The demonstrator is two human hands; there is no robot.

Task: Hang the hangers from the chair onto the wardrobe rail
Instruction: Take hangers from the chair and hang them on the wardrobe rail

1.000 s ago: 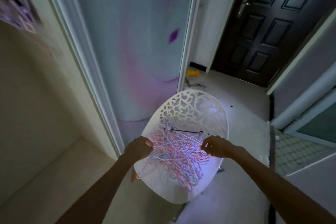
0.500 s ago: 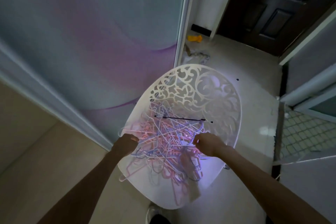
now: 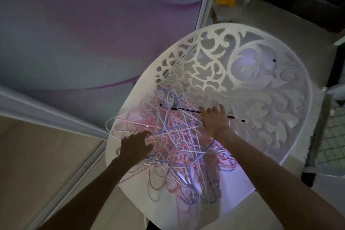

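Right hand (image 3: 214, 120) flat, fingers spread over a black rod (image 3: 188, 109); left hand (image 3: 135, 147) curled into the hangers (image 3: 177, 145) at 9 o'clock (actual grip unclear), probably to untangle. Pile sits on the chair (image 3: 270, 99).

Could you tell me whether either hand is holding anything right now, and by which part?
Neither clearly. The right hand lies flat on the black rod; the left hand rests on the hangers.

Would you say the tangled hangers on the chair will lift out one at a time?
Probably not: the hangers lie thin and interlocked, so pulling one likely drags neighbours. They look light. The heap overhangs the chair seat's left edge, so some may slide off.
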